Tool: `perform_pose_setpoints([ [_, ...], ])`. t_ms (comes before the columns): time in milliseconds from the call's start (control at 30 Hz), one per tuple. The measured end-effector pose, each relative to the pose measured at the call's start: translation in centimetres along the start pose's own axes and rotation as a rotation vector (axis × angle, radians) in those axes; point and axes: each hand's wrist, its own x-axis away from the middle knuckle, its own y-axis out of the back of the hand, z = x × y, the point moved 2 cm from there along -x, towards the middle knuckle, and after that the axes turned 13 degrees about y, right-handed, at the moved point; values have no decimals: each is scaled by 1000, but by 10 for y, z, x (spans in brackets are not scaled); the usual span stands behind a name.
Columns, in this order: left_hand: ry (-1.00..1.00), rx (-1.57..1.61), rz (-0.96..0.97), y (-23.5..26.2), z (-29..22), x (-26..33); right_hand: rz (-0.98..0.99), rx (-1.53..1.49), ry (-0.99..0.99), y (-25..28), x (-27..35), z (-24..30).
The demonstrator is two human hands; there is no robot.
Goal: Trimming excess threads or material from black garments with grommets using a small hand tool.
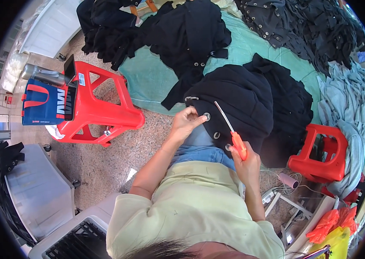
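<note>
Across my lap lies a black garment with several round buttons along its edge. My left hand pinches that edge, thumb and fingers closed at a grey button. Another button shows lower on the same edge. In my right hand is a screwdriver with an orange handle, its thin metal shaft pointing up and away to the left over the garment. The shaft's tip seems to be apart from the button at my left fingers.
A red stool at the left bears a blue bag and a steel flask. Black garments are heaped on a green sheet ahead. At right stand another red stool and grey garments.
</note>
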Motion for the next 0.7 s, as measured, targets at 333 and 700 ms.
perform_pose_setpoints([
  [333,212,717,388,8,-4,-12,136,146,12,8,11,5],
  [700,-80,675,109,74,-55,-85,21,13,51,1,-22,19],
])
